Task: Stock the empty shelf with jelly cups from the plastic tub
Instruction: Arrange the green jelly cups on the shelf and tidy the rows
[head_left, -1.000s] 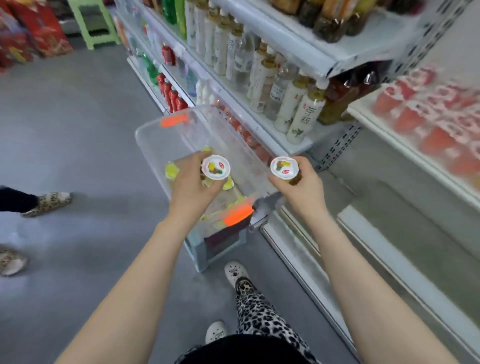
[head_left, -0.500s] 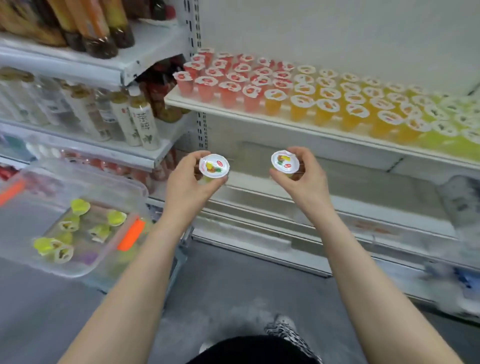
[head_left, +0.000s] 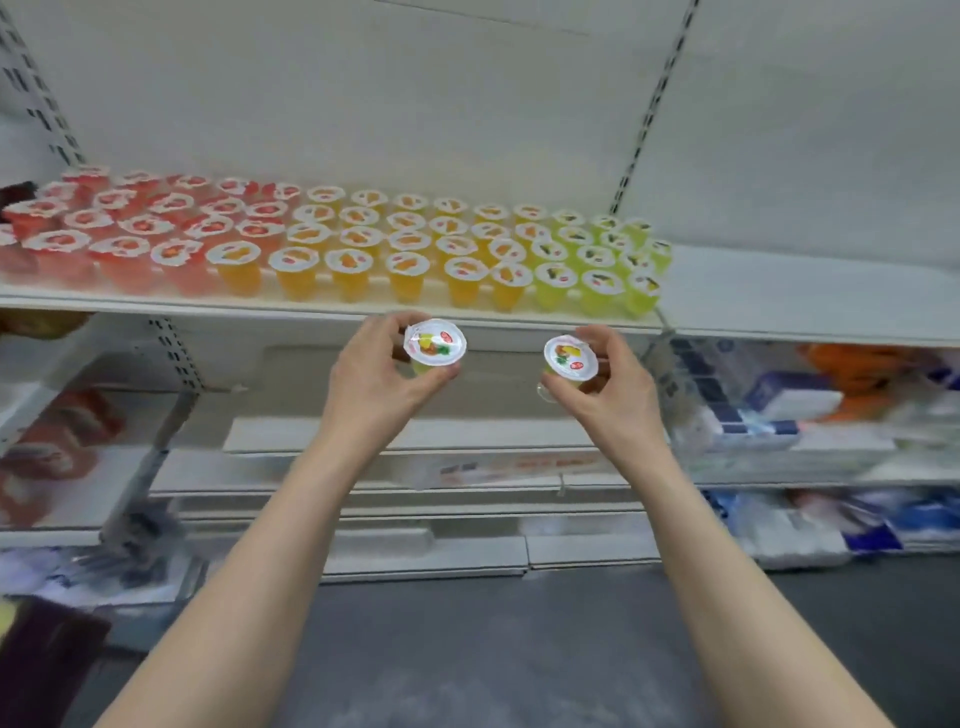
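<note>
Floor (head_left: 493, 649) grey and nearest, both my forearms reaching up over it. Left hand (head_left: 374, 379) has fingers and thumb curled round one jelly cup (head_left: 435, 341). Right hand (head_left: 618, 395) pinches a second jelly cup (head_left: 570, 356) the same way. Both cups are upright, lids tipped a bit toward the camera, pale yellow-green jelly under them. Lids: fruit picture plus a small red oval logo, writing too small to read.

Behind the hands are lower shelves, blurred, with blue and white packs (head_left: 769, 410) on the right. No readable text there either.

Key relation: the stocked shelf (head_left: 332, 306) lies above and beyond both hands, front edge just over the cups. Its rows run left to right, red cups (head_left: 130, 223), orange cups (head_left: 363, 244), green cups (head_left: 597, 260). The green end matches what I'm holding and sits up-right, so the right hand is nearer, the left needs to cross further. Bare shelf board (head_left: 805, 291) carries on right of the green block, likely the drop spot, lift and forward-right.

Plastic tub not in view
</note>
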